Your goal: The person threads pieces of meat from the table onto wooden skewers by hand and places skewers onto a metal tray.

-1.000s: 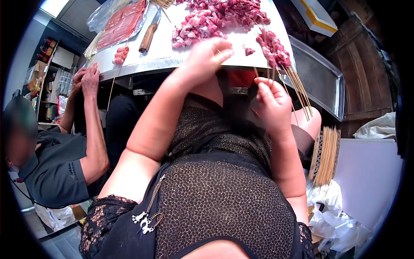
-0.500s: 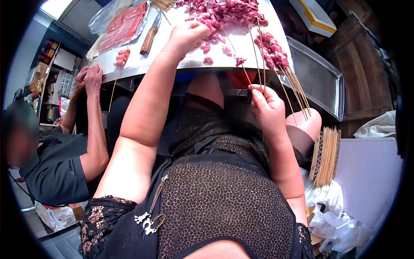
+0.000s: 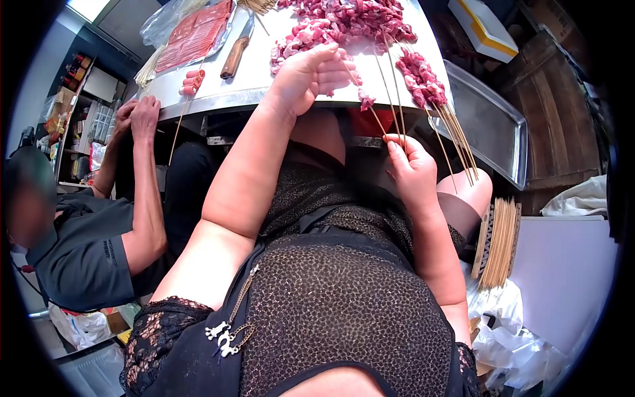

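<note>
My right hand (image 3: 411, 160) is closed around the lower ends of a few thin wooden skewers. One skewer (image 3: 378, 120) slants up to the left with a small piece of raw meat (image 3: 366, 100) threaded on it; the others look bare. My left hand (image 3: 311, 74) is at that skewer's upper end, thumb and forefinger pinched and the other fingers curled beside it. It seems to grip a piece of meat, mostly hidden by the fingers. Behind it lies a heap of raw meat chunks (image 3: 357, 23). Loaded meat skewers (image 3: 422, 78) rest at the table's right edge.
A wooden-handled knife (image 3: 235, 58) and a pack of sliced red meat (image 3: 195, 40) lie on the white table (image 3: 258, 86). At left, a co-worker's hands (image 3: 139, 114) are near a skewer of meat rolls (image 3: 192, 83). A metal tray (image 3: 489, 126) and bundled skewers (image 3: 501, 245) are at right.
My left hand has moved from the meat heap down and right to the tip of the skewer, turning its fingers toward it. My right hand keeps nearly the same place.
</note>
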The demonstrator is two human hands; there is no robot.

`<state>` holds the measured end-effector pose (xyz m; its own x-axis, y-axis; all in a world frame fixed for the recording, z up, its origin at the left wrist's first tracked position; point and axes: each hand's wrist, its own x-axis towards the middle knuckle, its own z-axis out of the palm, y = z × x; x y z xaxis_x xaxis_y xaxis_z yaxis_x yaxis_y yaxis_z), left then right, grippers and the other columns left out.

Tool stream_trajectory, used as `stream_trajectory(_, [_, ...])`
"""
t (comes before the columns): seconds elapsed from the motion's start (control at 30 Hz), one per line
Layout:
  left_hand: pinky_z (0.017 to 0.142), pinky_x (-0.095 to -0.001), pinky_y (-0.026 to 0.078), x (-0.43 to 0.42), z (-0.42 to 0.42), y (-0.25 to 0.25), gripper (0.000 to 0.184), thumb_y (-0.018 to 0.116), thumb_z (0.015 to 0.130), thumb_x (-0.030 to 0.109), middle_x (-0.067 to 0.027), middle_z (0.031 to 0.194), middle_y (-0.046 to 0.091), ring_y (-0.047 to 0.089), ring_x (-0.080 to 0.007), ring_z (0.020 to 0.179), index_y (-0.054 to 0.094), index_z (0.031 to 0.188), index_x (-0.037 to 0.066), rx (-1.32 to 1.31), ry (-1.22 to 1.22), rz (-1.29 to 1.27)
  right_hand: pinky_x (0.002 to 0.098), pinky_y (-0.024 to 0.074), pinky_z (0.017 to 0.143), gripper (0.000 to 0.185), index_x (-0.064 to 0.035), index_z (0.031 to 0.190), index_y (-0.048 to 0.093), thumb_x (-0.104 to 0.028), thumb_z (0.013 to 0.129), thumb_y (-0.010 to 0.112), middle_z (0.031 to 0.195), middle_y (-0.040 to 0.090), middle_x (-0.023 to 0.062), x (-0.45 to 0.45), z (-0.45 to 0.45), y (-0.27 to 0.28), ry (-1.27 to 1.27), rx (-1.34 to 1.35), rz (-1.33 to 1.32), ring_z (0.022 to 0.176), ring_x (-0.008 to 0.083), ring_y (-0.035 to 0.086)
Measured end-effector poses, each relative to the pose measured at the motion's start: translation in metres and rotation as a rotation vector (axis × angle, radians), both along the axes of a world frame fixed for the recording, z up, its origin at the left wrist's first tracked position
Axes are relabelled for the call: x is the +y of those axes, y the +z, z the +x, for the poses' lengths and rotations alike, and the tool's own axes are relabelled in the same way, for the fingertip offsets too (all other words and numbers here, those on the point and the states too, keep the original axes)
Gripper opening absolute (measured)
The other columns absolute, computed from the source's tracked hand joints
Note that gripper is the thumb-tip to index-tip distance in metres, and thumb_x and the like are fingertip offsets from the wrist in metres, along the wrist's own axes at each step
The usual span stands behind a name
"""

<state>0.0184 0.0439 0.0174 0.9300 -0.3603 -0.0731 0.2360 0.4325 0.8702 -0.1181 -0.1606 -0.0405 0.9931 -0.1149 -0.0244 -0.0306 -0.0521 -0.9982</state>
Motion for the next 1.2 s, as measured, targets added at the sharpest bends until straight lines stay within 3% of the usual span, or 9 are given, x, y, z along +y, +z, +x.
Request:
stream_trajectory(0.03, [0.073,-0.0328,0.058,0.000,0.000,0.001,0.024,0.051,0.092,0.019,-0.0207,0.099,0.066,0.068,-0.0256,0.086,0.058,0.105,-0.001,-0.015,0.062,0.096,0.0193,0.0418,0.059,0.017,-0.0004,0.103,0.065,-0.010,0.090,0.058,0.071,0.058,-0.0025,0.000,-0.001,0.001,0.003,-0.005,-0.027,0.063,0.0031,0.048])
stream_trajectory(0.2, [0.074,-0.0332,0.057,0.007,0.003,-0.005,0.024,0.051,0.094,0.018,-0.0200,0.099,0.066,0.068,-0.0267,0.087,0.056,0.107,-0.002,-0.054,0.082,0.018,0.0195,0.0424,0.060,0.017,0.0002,0.102,0.065,-0.009,0.089,0.059,0.071,0.059,-0.0006,0.004,-0.006,0.005,-0.012,-0.050,-0.087,0.064,0.0039,0.049])
stream_trajectory(0.27, [0.083,-0.0358,0.055,0.005,-0.001,-0.004,0.028,0.046,0.097,0.017,-0.0230,0.106,0.063,0.065,-0.0289,0.096,0.055,0.112,-0.004,-0.023,0.055,-0.080,0.0201,0.0428,0.060,0.017,0.0009,0.101,0.065,-0.009,0.089,0.060,0.072,0.059,0.0005,0.005,-0.006,0.005,-0.024,-0.097,-0.082,0.064,0.0043,0.050])
stream_trajectory(0.47, [0.089,-0.0389,0.053,0.001,-0.009,-0.004,0.029,0.042,0.098,0.019,-0.0245,0.108,0.062,0.063,-0.0310,0.102,0.056,0.110,-0.004,-0.019,0.060,-0.133,0.0211,0.0443,0.061,0.017,0.0013,0.101,0.065,-0.009,0.088,0.060,0.076,0.062,0.0037,0.004,-0.008,-0.001,-0.005,-0.074,-0.125,0.066,0.0050,0.052])
stream_trajectory(1.0, [0.087,-0.0415,0.052,-0.022,-0.026,-0.006,0.026,0.044,0.097,0.019,-0.0184,0.100,0.065,0.065,-0.0295,0.094,0.057,0.106,-0.002,0.024,0.093,-0.204,0.0183,0.0405,0.059,0.016,0.0005,0.102,0.065,-0.008,0.090,0.059,0.075,0.056,-0.0029,0.011,-0.010,-0.012,-0.009,-0.144,-0.079,0.065,0.0029,0.047])
stream_trajectory(1.2, [0.085,-0.0403,0.053,-0.023,-0.028,-0.006,0.024,0.045,0.097,0.018,-0.0184,0.100,0.065,0.065,-0.0287,0.094,0.058,0.103,-0.001,0.008,-0.025,-0.271,0.0172,0.0389,0.056,0.016,-0.0005,0.102,0.065,-0.010,0.091,0.058,0.073,0.055,-0.0048,0.014,-0.010,0.003,0.038,-0.065,0.075,0.063,0.0020,0.046])
